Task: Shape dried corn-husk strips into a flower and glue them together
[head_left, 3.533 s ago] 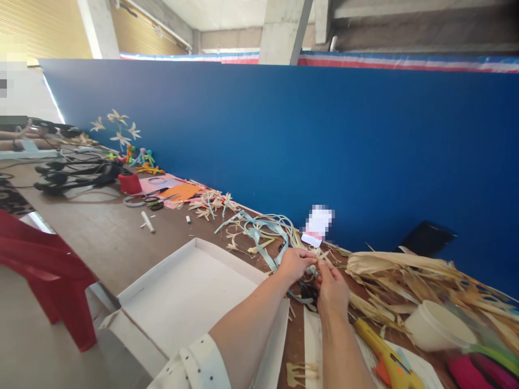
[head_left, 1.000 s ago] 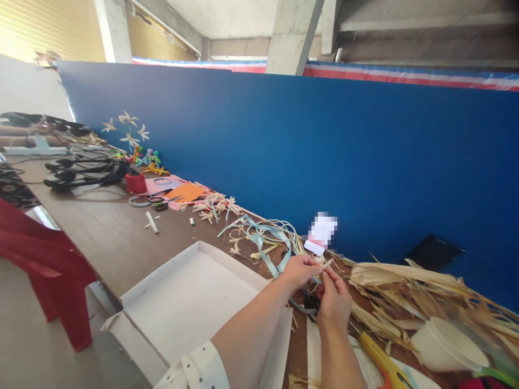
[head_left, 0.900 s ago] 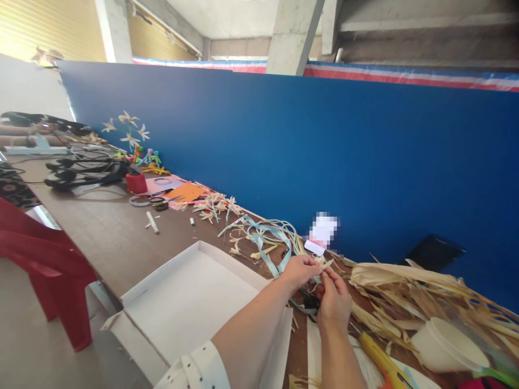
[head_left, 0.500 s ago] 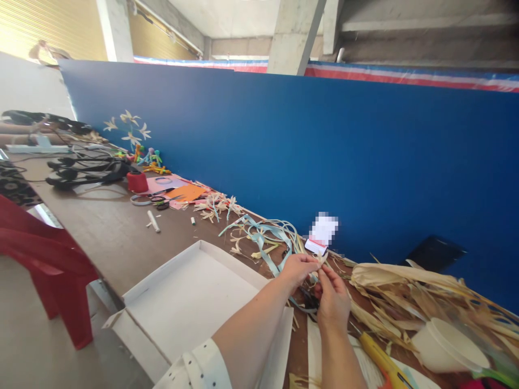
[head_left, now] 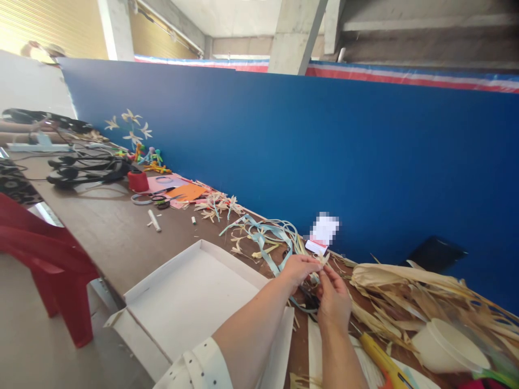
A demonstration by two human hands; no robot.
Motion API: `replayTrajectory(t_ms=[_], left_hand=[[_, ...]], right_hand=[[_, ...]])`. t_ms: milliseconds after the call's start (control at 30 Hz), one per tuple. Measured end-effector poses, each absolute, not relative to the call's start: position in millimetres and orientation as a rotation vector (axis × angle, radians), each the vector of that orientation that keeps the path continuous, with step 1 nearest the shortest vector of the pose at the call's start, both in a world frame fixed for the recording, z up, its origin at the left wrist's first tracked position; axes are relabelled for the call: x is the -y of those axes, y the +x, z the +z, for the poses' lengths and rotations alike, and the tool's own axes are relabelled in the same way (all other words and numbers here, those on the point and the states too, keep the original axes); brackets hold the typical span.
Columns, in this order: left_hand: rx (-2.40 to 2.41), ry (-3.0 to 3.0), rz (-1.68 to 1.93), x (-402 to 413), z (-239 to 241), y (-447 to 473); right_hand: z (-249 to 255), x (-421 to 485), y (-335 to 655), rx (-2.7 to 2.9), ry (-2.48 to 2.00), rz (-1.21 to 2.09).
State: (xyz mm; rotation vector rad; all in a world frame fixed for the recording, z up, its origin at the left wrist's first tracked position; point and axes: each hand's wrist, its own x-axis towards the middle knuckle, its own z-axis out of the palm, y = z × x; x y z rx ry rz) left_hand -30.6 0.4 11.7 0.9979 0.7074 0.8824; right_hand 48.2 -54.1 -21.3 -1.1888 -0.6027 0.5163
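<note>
My left hand (head_left: 298, 269) and my right hand (head_left: 334, 297) meet above the brown table (head_left: 109, 237), fingertips pinched together on a small pale dried-husk flower piece (head_left: 323, 259). Both hands are closed on it, the left from the left side, the right from below and right. Just under the hands lie black-handled scissors (head_left: 310, 300). A tangle of light blue and cream strips (head_left: 267, 236) lies just left of the hands.
A shallow white box lid (head_left: 190, 302) sits at the table's near edge. Dried corn husks (head_left: 409, 289), a white cup (head_left: 448, 341) and a yellow glue gun (head_left: 383, 361) are to the right. A blue board (head_left: 324, 151) backs the table. A red chair (head_left: 44, 259) stands left.
The hands stay together on the husk piece, with small finger shifts. The view has drifted slightly, so the table things sit a little further right.
</note>
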Motion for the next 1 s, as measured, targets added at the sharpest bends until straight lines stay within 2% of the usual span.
replayTrajectory(t_ms=[1000], left_hand=[[-0.733, 1.1, 0.893, -8.4, -0.3, -24.9]], right_hand=[[-17.9, 56.2, 45.1, 0.571, -1.129, 0.587]])
